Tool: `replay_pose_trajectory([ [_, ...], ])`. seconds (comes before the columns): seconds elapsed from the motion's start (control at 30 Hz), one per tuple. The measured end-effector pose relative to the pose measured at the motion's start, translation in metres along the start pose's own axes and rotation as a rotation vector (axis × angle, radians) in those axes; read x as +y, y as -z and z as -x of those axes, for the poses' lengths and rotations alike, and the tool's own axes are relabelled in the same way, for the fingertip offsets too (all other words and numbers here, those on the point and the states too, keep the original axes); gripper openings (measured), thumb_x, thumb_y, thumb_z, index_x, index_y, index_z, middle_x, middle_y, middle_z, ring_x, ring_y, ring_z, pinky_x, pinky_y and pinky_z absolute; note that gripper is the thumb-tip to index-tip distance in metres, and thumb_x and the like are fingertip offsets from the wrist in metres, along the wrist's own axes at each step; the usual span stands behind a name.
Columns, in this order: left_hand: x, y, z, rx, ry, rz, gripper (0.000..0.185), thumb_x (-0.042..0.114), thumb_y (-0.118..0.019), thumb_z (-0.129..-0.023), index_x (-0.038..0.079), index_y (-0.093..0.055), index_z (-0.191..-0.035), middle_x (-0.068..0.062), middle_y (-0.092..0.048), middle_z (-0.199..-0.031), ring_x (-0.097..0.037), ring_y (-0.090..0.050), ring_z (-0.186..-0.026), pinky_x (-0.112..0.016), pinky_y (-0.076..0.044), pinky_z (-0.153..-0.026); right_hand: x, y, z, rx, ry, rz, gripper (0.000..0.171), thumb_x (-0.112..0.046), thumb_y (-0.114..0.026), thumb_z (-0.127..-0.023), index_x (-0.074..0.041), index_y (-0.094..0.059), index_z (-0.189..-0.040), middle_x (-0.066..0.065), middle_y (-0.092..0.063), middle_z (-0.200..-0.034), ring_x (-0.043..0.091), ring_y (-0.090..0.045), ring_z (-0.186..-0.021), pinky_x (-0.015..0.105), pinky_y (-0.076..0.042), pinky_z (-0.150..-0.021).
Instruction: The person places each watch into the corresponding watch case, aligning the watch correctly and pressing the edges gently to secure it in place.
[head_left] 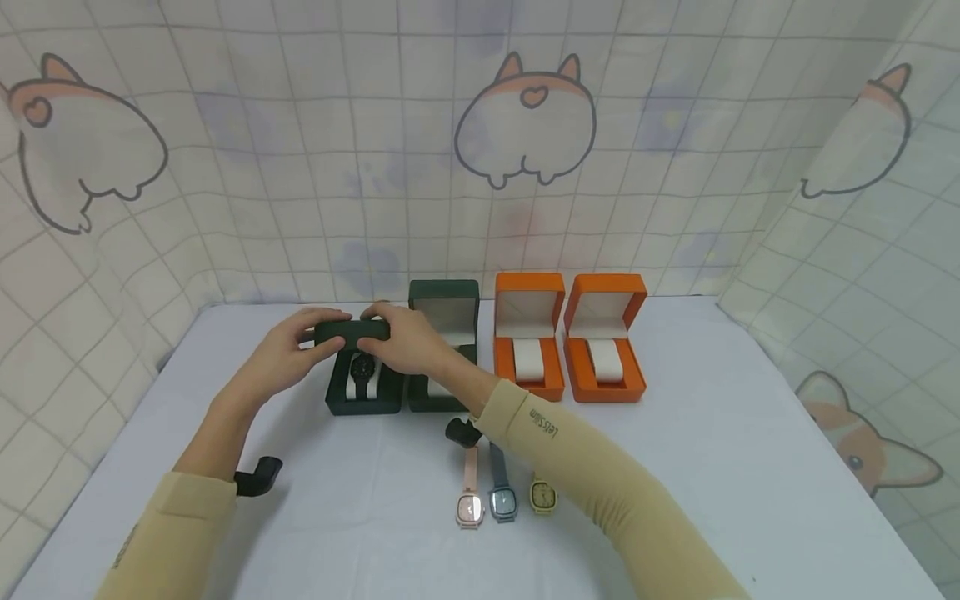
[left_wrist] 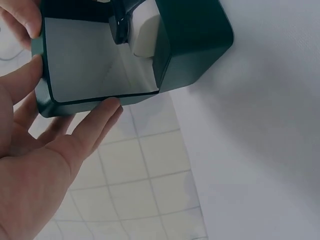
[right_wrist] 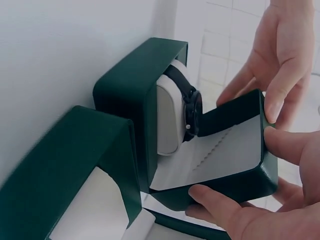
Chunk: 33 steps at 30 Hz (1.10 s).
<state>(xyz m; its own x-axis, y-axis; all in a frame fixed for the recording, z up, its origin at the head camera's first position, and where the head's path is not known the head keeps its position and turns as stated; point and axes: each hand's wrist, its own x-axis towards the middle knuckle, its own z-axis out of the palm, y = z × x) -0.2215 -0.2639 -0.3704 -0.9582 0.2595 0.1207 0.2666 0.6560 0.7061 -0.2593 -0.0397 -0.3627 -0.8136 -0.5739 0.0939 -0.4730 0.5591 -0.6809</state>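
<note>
So both hands were on the lid [head_left: 352,331] of the left green box [head_left: 365,392], one at each end. The left hand [head_left: 288,354] pinched the lid's left end, thumb under the front edge and fingers over the top; the right hand [head_left: 401,337] gripped the right end the same way. Neither grip was loose: the wrist views showed fingertips [right_wrist: 275,112] curled round the lid's rim from both sides.

The lid's long axis ran left to right between the two grips, hinged at the back and tilted forward, hanging half-shut over the base. Right below it, inside the box, the black watch [head_left: 363,368] sat wrapped round its white cushion [right_wrist: 167,115], face toward the person, just clear of the lid's inner lining.

Outward from there: a second green box [head_left: 444,333] stood open just beside it, then two orange boxes [head_left: 528,333] with bare cushions. Nearer the person, three watches [head_left: 501,500] lay in a row on the counter [head_left: 712,467], under the right forearm.
</note>
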Motion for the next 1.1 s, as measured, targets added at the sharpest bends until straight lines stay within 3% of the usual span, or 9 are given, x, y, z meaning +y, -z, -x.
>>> replay_pose_trajectory([
  [0.17,0.000,0.000,0.003,-0.017,0.015,-0.011,0.045,0.033,-0.063,-0.104,0.012,-0.056,-0.144,-0.016,-0.049,-0.151,-0.050,-0.040,-0.139,-0.068,-0.038,-0.106,-0.001,-0.002,0.003,0.000,0.009,-0.002,0.043,-0.025,-0.066,-0.103,-0.009,-0.057,-0.142,0.009,-0.067,-0.128,0.017,-0.066,-0.107,0.026,-0.054,-0.086],
  [0.47,-0.003,-0.002,0.004,0.000,-0.103,-0.012,0.041,0.022,-0.066,-0.103,0.009,-0.061,-0.141,-0.013,-0.056,-0.142,-0.038,-0.049,-0.133,-0.065,-0.046,-0.102,0.001,-0.005,0.005,0.021,0.035,-0.022,0.045,-0.024,-0.069,-0.101,-0.007,-0.059,-0.142,0.007,-0.065,-0.133,0.017,-0.064,-0.114,0.025,-0.052,-0.093],
  [1.1,-0.010,-0.007,0.006,0.024,-0.124,0.009,0.039,0.018,-0.071,-0.099,0.007,-0.065,-0.136,-0.014,-0.056,-0.139,-0.039,-0.052,-0.129,-0.062,-0.050,-0.098,0.009,-0.015,0.009,0.069,0.089,0.009,0.047,-0.023,-0.072,-0.099,-0.005,-0.061,-0.141,0.010,-0.062,-0.138,0.021,-0.056,-0.129,0.028,-0.047,-0.104],
])
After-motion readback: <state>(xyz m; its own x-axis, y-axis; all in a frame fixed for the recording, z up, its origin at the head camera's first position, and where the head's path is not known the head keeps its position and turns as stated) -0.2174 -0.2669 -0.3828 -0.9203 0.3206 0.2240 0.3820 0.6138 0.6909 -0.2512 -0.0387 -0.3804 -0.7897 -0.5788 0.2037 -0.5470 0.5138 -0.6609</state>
